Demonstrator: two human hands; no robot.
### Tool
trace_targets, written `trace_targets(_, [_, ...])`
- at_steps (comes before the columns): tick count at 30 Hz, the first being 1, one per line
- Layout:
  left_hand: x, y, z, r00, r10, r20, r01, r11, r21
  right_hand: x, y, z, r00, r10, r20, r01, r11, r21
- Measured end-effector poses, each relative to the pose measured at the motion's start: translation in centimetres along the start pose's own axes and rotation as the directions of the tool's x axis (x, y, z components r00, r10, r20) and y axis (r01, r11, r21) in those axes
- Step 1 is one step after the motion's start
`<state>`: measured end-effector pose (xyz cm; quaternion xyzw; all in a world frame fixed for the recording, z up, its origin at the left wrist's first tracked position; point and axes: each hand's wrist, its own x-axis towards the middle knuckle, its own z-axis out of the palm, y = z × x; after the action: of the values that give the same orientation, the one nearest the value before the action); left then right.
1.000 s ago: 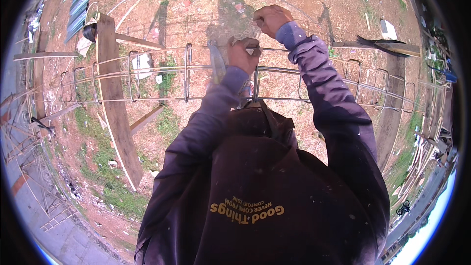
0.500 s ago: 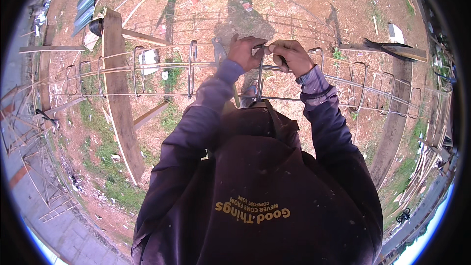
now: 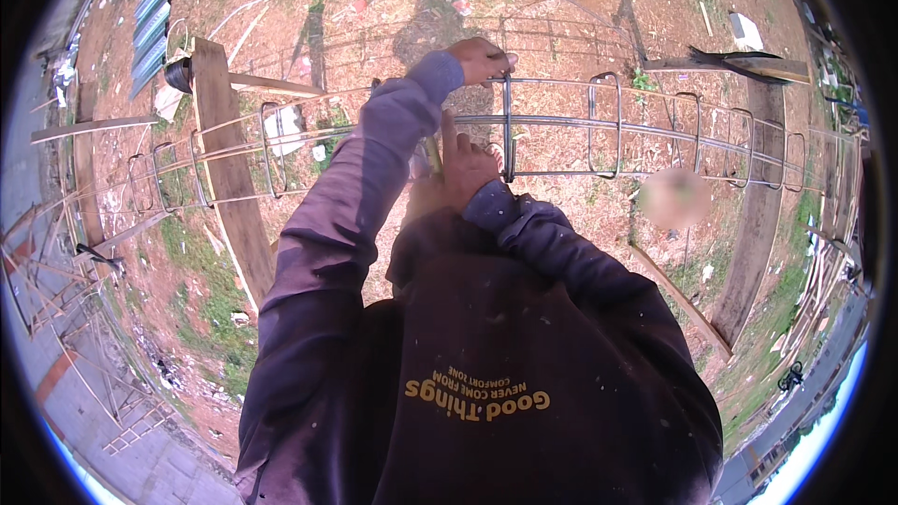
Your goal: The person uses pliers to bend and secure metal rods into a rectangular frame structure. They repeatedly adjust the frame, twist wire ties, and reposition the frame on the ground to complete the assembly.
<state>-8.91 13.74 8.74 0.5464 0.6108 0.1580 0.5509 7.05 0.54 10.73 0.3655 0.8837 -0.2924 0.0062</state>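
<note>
A long cage of thin steel bars (image 3: 561, 120) with rectangular stirrups runs across in front of me. My left hand (image 3: 479, 62) is at the far bar, its fingers curled over the top corner of a dark steel stirrup (image 3: 507, 122). Any tie wire there is too small to make out. Lower down, my right hand (image 3: 468, 171) is by the near side of the cage, fingers stretched forward and apart. Just left of it shows the yellowish handle of a tool (image 3: 434, 155), mostly hidden by my left sleeve. I cannot see the hand gripping it.
Upright wooden planks stand at left (image 3: 229, 159) and right (image 3: 753, 215), with the bars passing by them. A dark bundle of strips (image 3: 734, 62) hangs over a crosspiece at right. Black coiled wire (image 3: 178, 76) hangs at left. Litter and grass patches dot the soil.
My right hand has left the far bar and dropped toward me, beside the tool handle. My left hand has moved slightly farther away and right, staying at the stirrup's top. The view has shifted a little.
</note>
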Motion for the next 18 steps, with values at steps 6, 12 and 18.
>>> trace_targets(6, [-1.1,-2.6,-0.4,0.984,0.177,-0.011,-0.177,0.984,-0.032,1.3,6.6,-7.8,0.887,-0.133,0.442,-0.305,0.549,0.778])
trace_targets(12, [0.2,-4.1,2.3,0.972,0.23,-0.055,-0.218,0.961,0.169,-3.6,12.2,-10.8,0.707,-0.47,0.528,-0.629,-0.075,0.774])
trace_targets(18, [-0.2,-3.7,4.1,0.899,0.364,-0.242,-0.297,0.915,0.272,-5.6,15.9,-16.4,0.718,-0.015,0.695,-0.558,0.585,0.589])
